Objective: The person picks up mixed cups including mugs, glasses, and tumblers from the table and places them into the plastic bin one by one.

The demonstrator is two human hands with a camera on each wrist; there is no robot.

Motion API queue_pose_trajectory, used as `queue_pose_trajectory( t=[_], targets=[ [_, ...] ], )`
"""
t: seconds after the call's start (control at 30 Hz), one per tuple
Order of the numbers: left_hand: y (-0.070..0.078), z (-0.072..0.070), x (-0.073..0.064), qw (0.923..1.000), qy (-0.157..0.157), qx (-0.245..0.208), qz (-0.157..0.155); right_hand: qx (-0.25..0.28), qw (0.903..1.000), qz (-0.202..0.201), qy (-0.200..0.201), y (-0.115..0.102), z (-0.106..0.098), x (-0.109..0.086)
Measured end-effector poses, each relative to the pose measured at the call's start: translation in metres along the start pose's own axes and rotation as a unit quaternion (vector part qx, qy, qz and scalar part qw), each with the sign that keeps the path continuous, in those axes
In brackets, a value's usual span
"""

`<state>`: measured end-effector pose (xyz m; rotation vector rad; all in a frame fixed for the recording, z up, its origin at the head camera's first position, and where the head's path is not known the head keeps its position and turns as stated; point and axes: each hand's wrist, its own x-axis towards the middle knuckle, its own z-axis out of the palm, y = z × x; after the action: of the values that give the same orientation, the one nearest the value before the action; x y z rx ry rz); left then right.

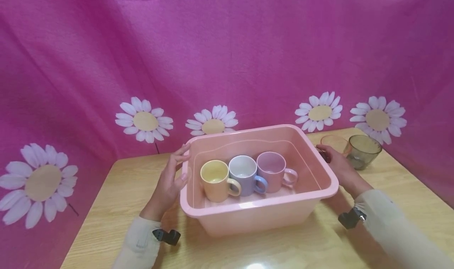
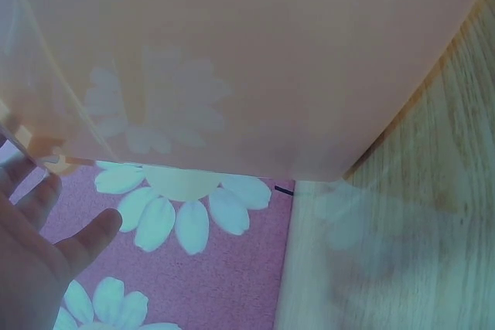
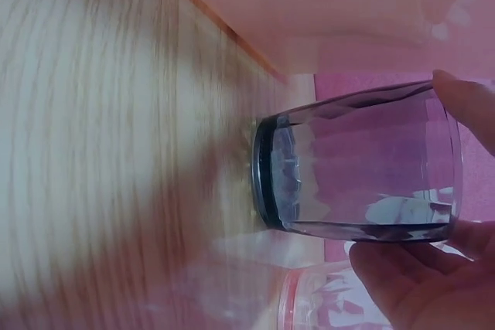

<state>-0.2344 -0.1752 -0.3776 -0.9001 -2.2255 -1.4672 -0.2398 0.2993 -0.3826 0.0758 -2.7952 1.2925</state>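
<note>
A pink plastic basin (image 1: 259, 212) stands on the wooden table. Inside it, three mugs are lined up: a yellow mug (image 1: 214, 186), a blue mug (image 1: 242, 182) and a pink mug (image 1: 271, 176). My left hand (image 1: 170, 182) rests lightly against the basin's left rim; in the left wrist view its thumb (image 2: 97, 237) is extended, away from the basin wall. Beyond the right wall, my right hand (image 1: 342, 168) holds a dark tinted drinking glass (image 3: 363, 164) near its mouth, between thumb and fingers. That glass is upright close to the table, mostly hidden in the head view.
Right of the basin, an orange-tinted glass (image 1: 333, 139) and an olive-green glass (image 1: 367, 149) stand near the table's back edge. Behind the table (image 1: 117, 198) hangs a magenta cloth (image 1: 227, 56) with large white flowers. Black straps hang at both wrists.
</note>
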Motion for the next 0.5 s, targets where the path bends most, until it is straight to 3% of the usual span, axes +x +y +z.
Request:
queue_pose_trajectory(
  t=[0.5],
  targets=[
    [0.0046, 0.0018, -0.0003, 0.9998, 0.008, 0.010, -0.016, -0.008, 0.9994, -0.032, -0.013, 0.0047, -0.0037, 0.0015]
  ],
)
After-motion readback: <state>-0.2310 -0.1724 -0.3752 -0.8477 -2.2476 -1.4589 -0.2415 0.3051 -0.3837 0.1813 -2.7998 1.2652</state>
